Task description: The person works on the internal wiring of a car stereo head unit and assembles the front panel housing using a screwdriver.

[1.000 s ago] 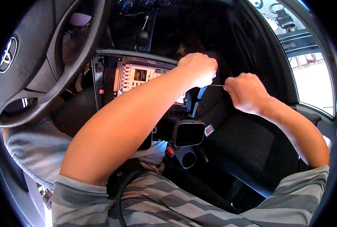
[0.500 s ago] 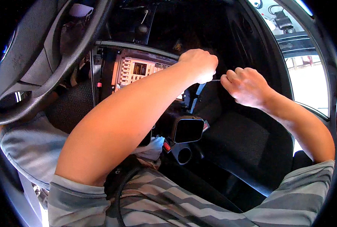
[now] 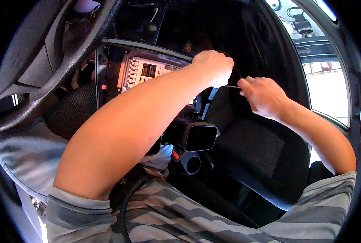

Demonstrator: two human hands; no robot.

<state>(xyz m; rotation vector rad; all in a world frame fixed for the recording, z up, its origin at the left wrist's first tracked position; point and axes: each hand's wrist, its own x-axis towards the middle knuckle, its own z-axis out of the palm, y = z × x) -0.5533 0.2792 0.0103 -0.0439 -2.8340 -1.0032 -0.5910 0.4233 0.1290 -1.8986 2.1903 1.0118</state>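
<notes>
My left hand is closed in a fist at the right edge of a dark-framed unit with a pale inner panel. What that fist grips is hidden under the fingers. A thin metal rod runs between my two hands. My right hand is closed on its right end, fingers bent, to the right of my left hand. The rod's other end reaches the underside of my left fist. Just below my left hand, a blue strip slants down beside the unit. My left forearm covers the unit's lower part.
I am inside a vehicle. The steering wheel curves at the left. A black rounded-square device stands below the unit, near a red seat-belt buckle and a cup holder. A dark seat and a window lie to the right.
My right hand has shifted slightly and turned, its knuckles now less raised. My left hand stays almost in place. The whole view has moved a little.
</notes>
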